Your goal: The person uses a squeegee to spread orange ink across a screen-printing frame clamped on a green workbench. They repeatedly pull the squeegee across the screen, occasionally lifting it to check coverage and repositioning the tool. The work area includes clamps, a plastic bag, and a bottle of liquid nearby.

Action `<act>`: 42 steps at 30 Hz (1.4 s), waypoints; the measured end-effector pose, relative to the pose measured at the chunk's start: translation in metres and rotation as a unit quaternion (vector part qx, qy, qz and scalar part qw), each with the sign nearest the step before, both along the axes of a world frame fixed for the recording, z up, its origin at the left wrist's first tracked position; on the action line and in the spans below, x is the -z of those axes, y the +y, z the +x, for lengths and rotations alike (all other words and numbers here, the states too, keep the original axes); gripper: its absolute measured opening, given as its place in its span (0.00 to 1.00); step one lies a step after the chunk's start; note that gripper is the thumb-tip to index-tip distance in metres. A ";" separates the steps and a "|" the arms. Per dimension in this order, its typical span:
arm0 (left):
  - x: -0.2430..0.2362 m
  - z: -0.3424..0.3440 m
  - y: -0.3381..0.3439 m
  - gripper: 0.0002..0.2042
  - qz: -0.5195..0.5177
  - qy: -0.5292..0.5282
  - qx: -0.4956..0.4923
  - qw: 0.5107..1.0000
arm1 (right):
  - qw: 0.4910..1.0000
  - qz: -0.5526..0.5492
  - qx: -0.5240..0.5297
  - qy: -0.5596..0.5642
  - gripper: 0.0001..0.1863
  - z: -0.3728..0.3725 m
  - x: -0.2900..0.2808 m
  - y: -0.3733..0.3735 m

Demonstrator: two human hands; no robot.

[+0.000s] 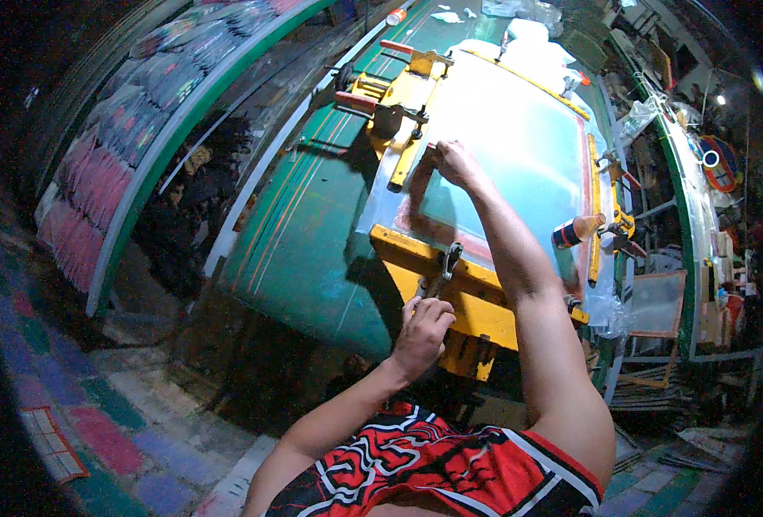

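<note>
My left hand (424, 332) is closed around the lower end of a metal wrench (438, 277), beside the yellow metal bar (485, 302) nearest me. The wrench's head lies over that bar. My right arm reaches across a framed printing screen (519, 164) with pale blue-green mesh. At the screen's left side, my right hand (457, 165) is closed, its fingertips bent in; what they hold, if anything, I cannot make out. Close by that hand is a yellow clamp bar (409, 155). On the screen's right side lies a small bottle (578, 230) with a dark label and orange-brown contents.
Under the screen runs a long green table (295, 241). More yellow clamps (605, 215) hold the screen's right side. White plastic bags (532, 52) sit at the far end. To the left stands a rack of stacked coloured sheets (153, 112); another screen frame (659, 303) leans at right.
</note>
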State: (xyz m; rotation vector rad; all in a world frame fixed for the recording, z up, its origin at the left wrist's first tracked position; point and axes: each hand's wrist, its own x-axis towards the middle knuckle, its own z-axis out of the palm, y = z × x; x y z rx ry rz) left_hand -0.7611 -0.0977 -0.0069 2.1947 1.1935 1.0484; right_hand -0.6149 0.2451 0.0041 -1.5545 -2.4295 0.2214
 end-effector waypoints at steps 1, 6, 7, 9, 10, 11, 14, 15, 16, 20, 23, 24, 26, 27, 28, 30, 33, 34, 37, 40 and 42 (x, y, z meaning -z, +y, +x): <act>0.000 0.000 0.000 0.20 0.003 0.003 -0.002 1.000 | 1.000 0.021 -0.001 0.000 0.11 0.000 0.005 -0.003; 0.003 0.002 -0.001 0.18 0.006 -0.001 -0.005 1.000 | 0.997 0.047 -0.053 0.022 0.07 0.000 0.018 -0.030; 0.005 0.003 -0.001 0.18 0.006 -0.003 -0.006 1.000 | 0.996 0.053 -0.057 0.034 0.07 -0.003 0.020 -0.041; 0.007 0.005 0.000 0.18 0.009 -0.013 -0.007 1.000 | 0.995 0.060 -0.069 0.035 0.06 -0.008 0.020 -0.058; 0.009 0.005 0.000 0.18 0.018 -0.005 -0.008 1.000 | 0.994 0.061 -0.074 0.046 0.06 -0.011 0.019 -0.069; 0.010 0.004 0.001 0.18 0.026 0.000 -0.009 1.000 | 0.991 0.061 -0.102 0.062 0.06 -0.012 0.016 -0.077; 0.010 0.004 0.000 0.19 0.024 0.001 -0.006 1.000 | 0.995 0.000 -0.083 0.053 0.05 -0.011 -0.003 -0.095; 0.010 0.004 0.001 0.19 0.025 -0.002 -0.006 1.000 | 0.995 -0.001 -0.057 0.081 0.05 -0.011 -0.009 -0.099; 0.010 0.004 0.002 0.19 0.029 -0.005 -0.005 1.000 | 0.993 -0.002 -0.031 0.110 0.05 -0.012 -0.016 -0.099; 0.012 0.004 0.000 0.17 0.025 -0.004 -0.011 1.000 | 0.998 0.019 -0.002 0.052 0.11 -0.007 -0.037 -0.071; 0.014 0.004 0.003 0.17 0.027 -0.004 -0.012 1.000 | 0.999 0.019 0.005 0.041 0.15 -0.003 -0.031 -0.045; 0.013 0.005 0.003 0.17 0.027 -0.006 -0.016 0.999 | 0.999 -0.015 -0.001 0.050 0.16 0.000 -0.028 -0.035; 0.012 0.005 0.003 0.17 0.025 -0.007 -0.022 0.999 | 0.998 -0.012 0.008 0.059 0.16 0.001 -0.015 -0.016; 0.011 0.005 0.002 0.17 0.023 -0.005 -0.022 0.999 | 1.000 0.002 0.023 0.011 0.15 0.003 -0.010 -0.007; 0.009 0.005 0.001 0.17 0.022 -0.005 -0.024 0.999 | 0.999 -0.023 0.017 0.030 0.15 0.005 -0.005 0.002; 0.006 0.004 -0.001 0.16 -0.008 -0.018 -0.012 1.000 | 1.000 0.018 0.015 0.004 0.13 0.010 0.005 0.012; 0.004 0.002 -0.001 0.15 -0.021 -0.022 -0.009 1.000 | 0.999 0.040 0.013 0.017 0.13 0.013 0.018 0.018; 0.004 0.003 -0.002 0.15 -0.016 -0.023 -0.012 1.000 | 0.998 0.058 0.008 0.024 0.13 0.012 0.022 0.018; 0.006 0.003 0.002 0.16 0.013 -0.017 -0.022 1.000 | 0.998 0.059 0.004 0.001 0.12 0.007 0.025 0.015; 0.008 0.005 0.001 0.16 0.010 -0.023 -0.026 0.999 | 0.999 0.049 0.014 0.006 0.11 0.001 0.021 0.001; 0.009 0.006 0.001 0.16 0.013 -0.024 -0.026 0.999 | 0.999 0.032 -0.020 0.009 0.09 -0.003 0.014 -0.010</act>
